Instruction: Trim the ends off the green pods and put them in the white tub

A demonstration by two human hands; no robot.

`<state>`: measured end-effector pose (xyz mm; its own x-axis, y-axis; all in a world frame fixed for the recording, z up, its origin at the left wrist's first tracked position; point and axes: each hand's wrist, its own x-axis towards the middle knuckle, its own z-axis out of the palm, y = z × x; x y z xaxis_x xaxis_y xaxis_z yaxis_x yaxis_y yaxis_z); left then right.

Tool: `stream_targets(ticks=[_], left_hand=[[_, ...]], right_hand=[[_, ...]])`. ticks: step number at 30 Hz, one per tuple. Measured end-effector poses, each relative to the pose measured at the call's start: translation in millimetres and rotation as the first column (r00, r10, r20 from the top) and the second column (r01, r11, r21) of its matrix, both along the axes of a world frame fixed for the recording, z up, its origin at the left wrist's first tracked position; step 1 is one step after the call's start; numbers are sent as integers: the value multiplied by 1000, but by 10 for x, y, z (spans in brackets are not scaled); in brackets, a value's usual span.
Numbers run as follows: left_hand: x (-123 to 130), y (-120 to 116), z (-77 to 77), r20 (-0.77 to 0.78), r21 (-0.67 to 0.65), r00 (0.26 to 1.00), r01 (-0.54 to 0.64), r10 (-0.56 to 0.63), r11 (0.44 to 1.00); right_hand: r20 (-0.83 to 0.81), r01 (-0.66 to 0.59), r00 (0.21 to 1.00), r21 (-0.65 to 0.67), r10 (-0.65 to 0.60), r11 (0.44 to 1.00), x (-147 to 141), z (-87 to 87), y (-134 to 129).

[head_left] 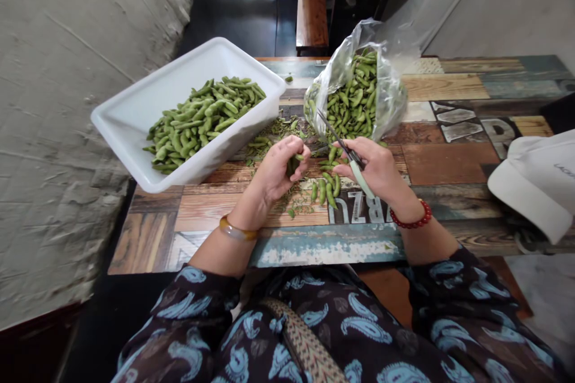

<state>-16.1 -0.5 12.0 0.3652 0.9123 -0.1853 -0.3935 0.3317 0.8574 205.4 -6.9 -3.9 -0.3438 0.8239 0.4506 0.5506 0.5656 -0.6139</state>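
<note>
While our left hand (279, 172) is positioned just beyond the near right side of the white tub (229, 158), its grip is curled around green pods (294, 163); we cannot tell the exact count. Our right hand (376, 166), farther to the right of the tub, has its grip wrapped around the scissors (360, 178), with the pale green handle toward us and the blades directed away. Inside the tub, we see a heap of pods (204, 119). Apart from the tub, on its right, a transparent bag (390, 96) contains further pods (353, 111). Beside the tub's right wall, leafy trimmings (281, 131) are scattered on the tabletop (449, 161). Loose pods (330, 194) lie to the right of the tub, between our hands. Well apart from the tub, at far right, we note a white cap (534, 173).
</note>
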Motion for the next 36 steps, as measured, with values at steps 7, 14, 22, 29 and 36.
stream_targets(ticks=[7,14,22,29,36], left_hand=[[-101,-9,41,-594,317,792,394,-143,863],[-40,-92,40,-985,171,114,688,129,705],[2,-61,-36,-941,294,318,609,113,737],[-153,21,70,-442,299,895,203,-53,932],[-88,-1,-1,-168,114,986,29,-9,993]], right_hand=[[4,-8,1000,-8,8,1000,7,-4,4],[14,1,1000,-3,-1,1000,22,-16,14],[17,4,1000,3,-4,1000,16,-24,20],[30,-54,998,26,53,998,14,11,3],[69,-144,987,3,143,990,12,-14,-21]])
